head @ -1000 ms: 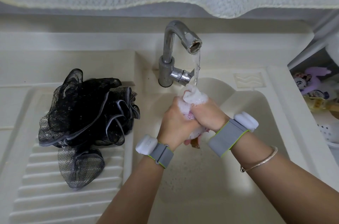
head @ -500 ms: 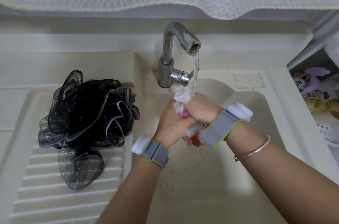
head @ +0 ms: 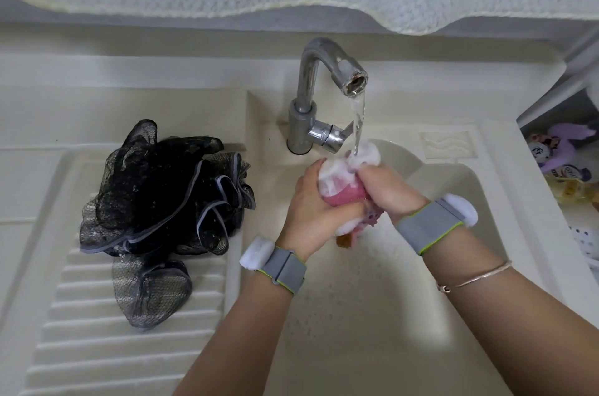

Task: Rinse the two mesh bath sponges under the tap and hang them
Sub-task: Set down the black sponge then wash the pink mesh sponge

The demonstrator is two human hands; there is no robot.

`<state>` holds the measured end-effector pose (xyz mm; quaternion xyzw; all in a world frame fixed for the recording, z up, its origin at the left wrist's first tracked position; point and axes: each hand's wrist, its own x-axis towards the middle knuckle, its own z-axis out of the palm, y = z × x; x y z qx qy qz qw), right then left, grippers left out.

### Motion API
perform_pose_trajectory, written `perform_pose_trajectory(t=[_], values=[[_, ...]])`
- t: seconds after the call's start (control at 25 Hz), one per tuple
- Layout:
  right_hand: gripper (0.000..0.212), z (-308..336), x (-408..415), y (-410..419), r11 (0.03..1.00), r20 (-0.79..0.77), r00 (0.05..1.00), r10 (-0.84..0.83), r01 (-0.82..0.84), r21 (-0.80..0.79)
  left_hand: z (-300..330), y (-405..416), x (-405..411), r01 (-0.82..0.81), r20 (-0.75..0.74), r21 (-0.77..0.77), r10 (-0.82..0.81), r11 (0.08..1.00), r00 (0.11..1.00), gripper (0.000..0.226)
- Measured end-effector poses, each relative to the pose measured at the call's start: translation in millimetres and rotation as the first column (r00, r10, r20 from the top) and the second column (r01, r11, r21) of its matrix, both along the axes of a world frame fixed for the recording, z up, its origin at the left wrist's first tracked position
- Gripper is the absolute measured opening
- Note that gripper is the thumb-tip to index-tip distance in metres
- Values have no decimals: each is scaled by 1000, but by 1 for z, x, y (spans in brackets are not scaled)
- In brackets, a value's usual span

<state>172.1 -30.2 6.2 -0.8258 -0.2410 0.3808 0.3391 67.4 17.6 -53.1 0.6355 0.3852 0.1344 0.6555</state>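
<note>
Pink-and-white sponge (head: pixel 340 183) under running tap (head: pixel 327 87), at 12 o'clock in basin (head: pixel 356 314). Your left hand (head: pixel 311 210) and right hand (head: pixel 389 191) both clench it, grip tight. Black sponge (head: pixel 162 194) waits at 9 o'clock on ribbed surface (head: pixel 97 347). First rinse underway; second rinse and hanging both left.
</note>
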Motion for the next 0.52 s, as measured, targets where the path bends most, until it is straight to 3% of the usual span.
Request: perform_pose_trajectory(t=[0.08, 0.16, 0.24, 0.32, 0.4, 0.44, 0.52], values=[[32, -4, -2, -7, 980, -236, 953, -188, 198, 17, 4, -1, -3, 63, 55, -92, -58, 994, 997, 64], [31, -7, -8, -13, 975, -326, 928, -182, 213, 63, 12, -5, -7, 52, 39, -154, -47, 987, 998, 61], [21, -9, -6, -18, 989, -125, 990, -65, 80, 122, 15, -7, -9, -21, 0, -98, 21, 995, 1000, 57], [34, -8, -2, -22, 979, 77, 996, -56, 39, 202, 22, -5, -12, -44, -40, -31, 42, 999, 998, 50], [35, -9, -3, -23, 936, -42, 999, 15, 0, 351, 25, -2, -14, -61, -65, -21, 59, 998, 996, 46], [33, -12, -6, -21, 934, -106, 991, 87, -44, 355, 24, -1, -15, -71, -82, -24, 69, 997, 994, 44], [45, -17, -15, -15, 940, -57, 974, 218, -195, 279, 24, 0, -13, -80, -115, 23, 82, 997, 990, 36]])
